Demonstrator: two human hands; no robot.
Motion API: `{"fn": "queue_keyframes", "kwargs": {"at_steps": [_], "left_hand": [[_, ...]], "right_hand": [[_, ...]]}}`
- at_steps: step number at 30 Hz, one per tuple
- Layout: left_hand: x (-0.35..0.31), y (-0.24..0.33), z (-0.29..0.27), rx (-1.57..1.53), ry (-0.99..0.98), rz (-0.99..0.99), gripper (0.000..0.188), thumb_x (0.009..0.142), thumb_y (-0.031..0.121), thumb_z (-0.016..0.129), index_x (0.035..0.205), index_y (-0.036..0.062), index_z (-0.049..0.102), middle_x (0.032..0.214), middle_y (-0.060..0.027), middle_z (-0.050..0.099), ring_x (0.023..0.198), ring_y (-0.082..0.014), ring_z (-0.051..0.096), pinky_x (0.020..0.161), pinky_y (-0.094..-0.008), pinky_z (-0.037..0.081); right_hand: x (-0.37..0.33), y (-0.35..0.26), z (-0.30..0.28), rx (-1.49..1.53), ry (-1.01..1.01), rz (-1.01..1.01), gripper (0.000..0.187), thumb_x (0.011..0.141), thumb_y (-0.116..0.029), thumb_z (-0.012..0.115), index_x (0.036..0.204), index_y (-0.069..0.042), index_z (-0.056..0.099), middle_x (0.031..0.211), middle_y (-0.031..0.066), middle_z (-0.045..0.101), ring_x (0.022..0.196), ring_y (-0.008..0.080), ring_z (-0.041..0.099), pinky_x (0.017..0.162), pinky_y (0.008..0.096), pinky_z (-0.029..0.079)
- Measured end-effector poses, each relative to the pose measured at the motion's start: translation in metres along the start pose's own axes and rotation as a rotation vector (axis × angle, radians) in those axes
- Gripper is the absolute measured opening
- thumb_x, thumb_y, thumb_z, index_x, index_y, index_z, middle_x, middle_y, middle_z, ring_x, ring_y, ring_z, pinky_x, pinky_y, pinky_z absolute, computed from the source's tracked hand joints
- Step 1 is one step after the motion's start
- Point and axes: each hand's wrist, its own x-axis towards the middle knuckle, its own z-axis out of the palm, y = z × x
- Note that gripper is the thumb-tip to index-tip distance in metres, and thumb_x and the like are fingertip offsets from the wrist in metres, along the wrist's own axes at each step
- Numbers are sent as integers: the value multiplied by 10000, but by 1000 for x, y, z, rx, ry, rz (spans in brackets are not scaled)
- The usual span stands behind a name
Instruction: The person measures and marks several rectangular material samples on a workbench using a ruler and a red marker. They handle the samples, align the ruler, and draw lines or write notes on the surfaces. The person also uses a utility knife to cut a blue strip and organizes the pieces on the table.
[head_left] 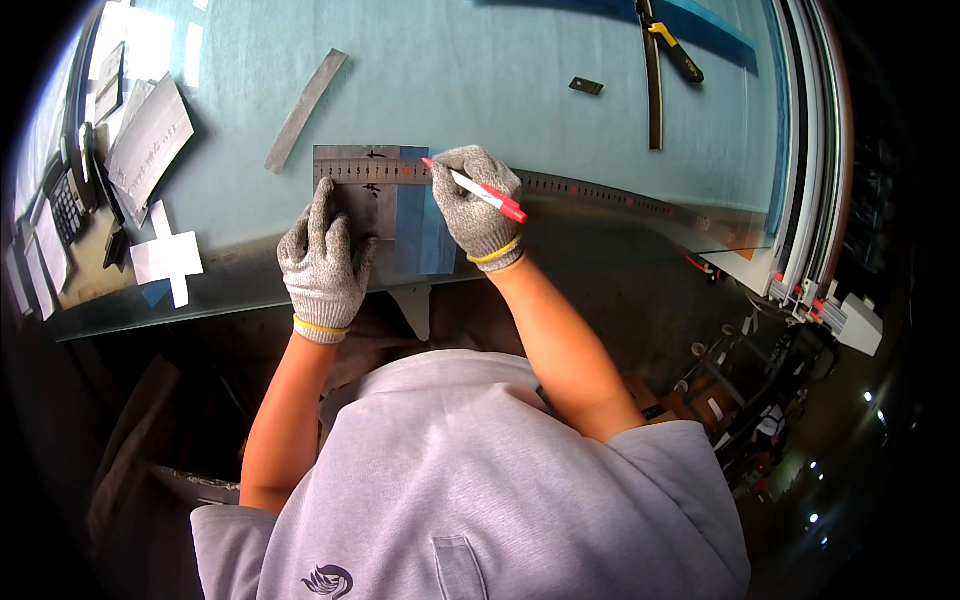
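Observation:
A long steel ruler lies across a dark grey sheet and the blue strip along its right side. My left hand, in a grey knit glove, has its fingers spread, with one fingertip at the ruler's lower edge near its left end. My right hand, gloved alike, is closed round a red and white marker pen. The pen slants over the ruler, one red end above the blue strip. Dark marks show on the grey sheet; my right hand hides part of the ruler.
On the glass-topped table lie a curved grey strip, a small blade and a yellow and black utility knife. Papers, a white cross-shaped piece and a calculator are at the left. Metal rails edge the right side.

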Motion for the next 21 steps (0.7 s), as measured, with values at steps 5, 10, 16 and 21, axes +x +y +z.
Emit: {"fn": "queue_keyframes", "kwargs": {"at_steps": [5, 10, 16, 21], "left_hand": [[-2, 0, 0, 6, 2, -20, 507, 776, 215, 820, 1213, 53, 618, 1523, -189, 535, 1256, -379, 583, 1018, -477, 439], [-17, -1, -5, 25, 24, 84, 556, 772, 202, 806, 1298, 86, 665, 1455, -140, 591, 1328, -345, 539, 1094, -471, 398], [-30, -1, -10, 37, -89, 143, 565, 826, 206, 754, 1360, 50, 653, 1458, -137, 595, 1310, -352, 573, 1060, -475, 434], [-28, 0, -9, 57, -114, 121, 563, 842, 222, 744, 1377, 73, 656, 1475, -129, 588, 1312, -330, 580, 1034, -462, 446]], "right_hand": [[-2, -1, 0, 75, 18, 73, 105, 863, -53, 772, 867, -64, 667, 786, 97, 685, 642, 278, 667, 607, 369, 539], [-1, -2, -1, 117, 13, 84, 93, 867, -49, 769, 871, -57, 676, 770, 89, 679, 599, 232, 646, 587, 349, 528], [-1, 2, -13, 35, 178, -145, 148, 894, -25, 737, 1040, -44, 726, 903, 124, 702, 799, 290, 681, 728, 378, 553], [-22, 20, -48, -325, -51, -125, 446, 694, -5, 832, 1104, -138, 718, 1047, 80, 668, 1021, 347, 620, 932, 454, 504]]}}
